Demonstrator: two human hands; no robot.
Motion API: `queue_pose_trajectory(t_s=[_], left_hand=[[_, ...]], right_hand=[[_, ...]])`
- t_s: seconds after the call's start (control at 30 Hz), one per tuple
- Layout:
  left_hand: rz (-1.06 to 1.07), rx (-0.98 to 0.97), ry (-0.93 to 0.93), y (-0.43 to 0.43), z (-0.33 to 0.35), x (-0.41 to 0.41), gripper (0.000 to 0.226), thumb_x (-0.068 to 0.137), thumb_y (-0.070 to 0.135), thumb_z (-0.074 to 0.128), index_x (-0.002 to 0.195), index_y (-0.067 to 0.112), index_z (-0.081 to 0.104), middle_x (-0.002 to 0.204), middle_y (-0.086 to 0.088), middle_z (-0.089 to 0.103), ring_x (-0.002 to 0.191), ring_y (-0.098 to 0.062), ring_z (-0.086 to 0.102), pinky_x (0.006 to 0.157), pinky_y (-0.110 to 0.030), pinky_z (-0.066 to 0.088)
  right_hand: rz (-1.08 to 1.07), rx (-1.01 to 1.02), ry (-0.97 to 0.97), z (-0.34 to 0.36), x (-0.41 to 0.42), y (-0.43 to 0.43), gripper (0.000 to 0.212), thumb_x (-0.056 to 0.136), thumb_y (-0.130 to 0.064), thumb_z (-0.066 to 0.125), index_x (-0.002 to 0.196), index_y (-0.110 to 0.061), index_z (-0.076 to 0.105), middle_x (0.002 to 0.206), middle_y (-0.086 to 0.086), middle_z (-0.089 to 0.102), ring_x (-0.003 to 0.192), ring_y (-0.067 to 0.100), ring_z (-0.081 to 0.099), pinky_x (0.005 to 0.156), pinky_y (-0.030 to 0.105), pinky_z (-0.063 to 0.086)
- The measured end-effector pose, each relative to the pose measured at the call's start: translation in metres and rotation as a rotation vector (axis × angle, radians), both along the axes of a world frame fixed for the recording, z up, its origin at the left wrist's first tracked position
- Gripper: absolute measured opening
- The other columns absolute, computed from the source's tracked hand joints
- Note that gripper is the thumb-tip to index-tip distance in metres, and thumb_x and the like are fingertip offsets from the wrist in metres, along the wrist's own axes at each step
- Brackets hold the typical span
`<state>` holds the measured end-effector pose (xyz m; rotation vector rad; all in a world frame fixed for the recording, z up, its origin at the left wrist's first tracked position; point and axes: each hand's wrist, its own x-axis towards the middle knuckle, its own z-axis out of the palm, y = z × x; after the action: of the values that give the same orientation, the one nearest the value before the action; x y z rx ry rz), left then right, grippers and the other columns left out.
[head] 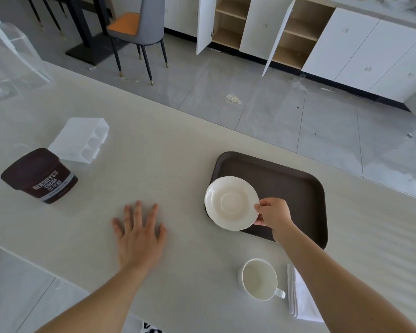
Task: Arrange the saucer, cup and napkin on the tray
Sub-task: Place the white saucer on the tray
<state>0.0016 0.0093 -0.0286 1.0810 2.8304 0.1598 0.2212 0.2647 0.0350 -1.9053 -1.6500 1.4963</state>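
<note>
A white saucer (231,203) is held by its right rim in my right hand (273,213), over the near-left corner of the dark brown tray (286,183). The saucer overhangs the tray's left edge; whether it touches the tray I cannot tell. A white cup (259,280) stands upright on the table near me, handle to the right. A folded white napkin (300,299) lies right of the cup, partly hidden under my right forearm. My left hand (139,234) lies flat on the table with fingers spread, holding nothing.
A brown cocoa tub (39,176) stands at the left, with a white plastic organiser (82,140) behind it. A clear plastic container (7,58) is at the far left. The table's far edge runs diagonally behind the tray.
</note>
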Motion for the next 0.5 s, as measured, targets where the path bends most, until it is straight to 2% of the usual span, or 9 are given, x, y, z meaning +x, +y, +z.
queue_pose_trajectory(t_s=[0.5], left_hand=[[0.002,0.002,-0.015,0.000,0.002,0.000,0.064,0.089,0.053,0.028,0.151,0.035,0.031,0.161,-0.013,0.025,0.151,-0.036,0.011,0.120,-0.060,0.004]], right_hand=[[-0.062,-0.030,0.036,-0.013,0.005,0.004,0.015,0.092,-0.005,0.065,0.082,-0.013,0.071,0.083,0.006,0.076,0.062,0.019,0.076,0.062,0.036,0.064]])
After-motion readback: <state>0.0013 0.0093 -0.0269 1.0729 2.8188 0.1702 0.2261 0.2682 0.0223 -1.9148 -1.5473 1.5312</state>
